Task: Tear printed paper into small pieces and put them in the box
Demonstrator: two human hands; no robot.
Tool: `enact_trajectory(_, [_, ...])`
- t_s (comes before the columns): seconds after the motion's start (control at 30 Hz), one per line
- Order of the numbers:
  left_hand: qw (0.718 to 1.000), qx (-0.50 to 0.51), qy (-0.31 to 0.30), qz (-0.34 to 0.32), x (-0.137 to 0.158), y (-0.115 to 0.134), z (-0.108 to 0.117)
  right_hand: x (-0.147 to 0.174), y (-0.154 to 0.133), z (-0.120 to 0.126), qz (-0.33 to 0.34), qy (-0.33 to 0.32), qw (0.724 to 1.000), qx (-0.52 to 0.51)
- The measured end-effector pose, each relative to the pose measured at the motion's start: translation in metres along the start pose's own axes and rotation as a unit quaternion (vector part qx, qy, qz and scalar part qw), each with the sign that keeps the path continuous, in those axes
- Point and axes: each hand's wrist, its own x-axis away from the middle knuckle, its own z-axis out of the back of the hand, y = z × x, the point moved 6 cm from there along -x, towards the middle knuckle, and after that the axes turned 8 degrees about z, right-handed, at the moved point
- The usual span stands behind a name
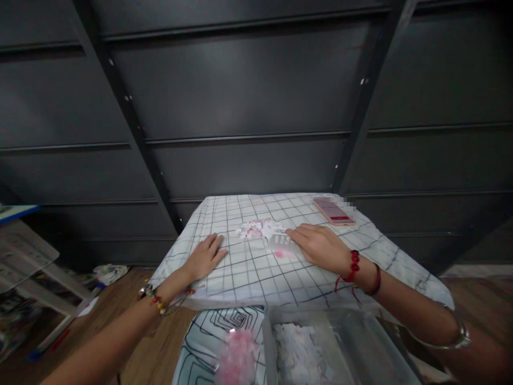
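My left hand (205, 256) lies flat on the white checked tablecloth (236, 278), fingers spread and holding nothing. In my right hand (318, 245) is the edge of a pale translucent plastic piece with slots (281, 241), tilted low over the cloth; its exact kind is unclear. A pink patch (279, 254) shows at its lower edge, and I cannot tell whether it is on or under the plastic. Against its far left side lies a small pile of white and pink scraps (258, 229). My right fingertips are partly hidden behind the hand.
A phone (334, 211) rests at the table's back right. Nearest me, a clear plastic bin (356, 331) holds white scraps (300, 350), beside a bag of pink bits (237, 355) on patterned fabric (200, 342). Dark metal panels (244, 85) rise behind; a white stand (32, 251) is at left.
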Motion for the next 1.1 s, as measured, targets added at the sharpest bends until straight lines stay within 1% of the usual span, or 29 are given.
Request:
enact_trajectory(0.07, [1.000, -0.006, -0.017, -0.005, 0.012, -0.002, 0.003, -0.004, 0.000, 0.004, -0.032, -0.033, 0.999, 0.002])
enact_trajectory(0.17, [0.999, -0.015, -0.041, -0.016, 0.025, -0.005, 0.006, -0.005, 0.009, 0.009, -0.104, -0.076, 0.992, 0.013])
enact_trajectory(0.27, [0.999, -0.022, -0.043, -0.014, 0.033, -0.007, 0.009, -0.004, 0.015, 0.010, -0.146, -0.095, 0.985, 0.017])
enact_trajectory(0.33, [0.999, -0.026, -0.044, -0.006, 0.035, -0.008, 0.009, -0.004, 0.012, 0.010, -0.150, -0.100, 0.984, 0.014])
enact_trajectory(0.43, [0.999, -0.024, -0.043, -0.001, 0.036, -0.006, 0.010, -0.009, 0.000, 0.011, -0.145, -0.104, 0.984, 0.005])
enact_trajectory(0.6, [0.999, 0.000, -0.033, -0.004, 0.036, -0.005, 0.013, -0.025, -0.029, 0.018, -0.113, -0.101, 0.988, -0.024])
enact_trajectory(0.7, [1.000, 0.010, -0.028, -0.007, 0.036, -0.006, 0.013, -0.033, -0.039, 0.021, -0.098, -0.095, 0.990, -0.031])
enact_trajectory(0.8, [1.000, 0.008, -0.029, -0.006, 0.036, -0.006, 0.012, -0.037, -0.039, 0.020, -0.088, -0.095, 0.991, -0.024])
enact_trajectory(0.97, [1.000, -0.003, -0.026, -0.009, 0.037, -0.005, 0.011, -0.034, -0.027, 0.014, -0.124, -0.107, 0.986, -0.002])
enact_trajectory(1.1, [1.000, 0.004, -0.020, -0.005, 0.036, -0.005, 0.012, -0.032, -0.032, 0.011, -0.113, -0.112, 0.987, -0.012])
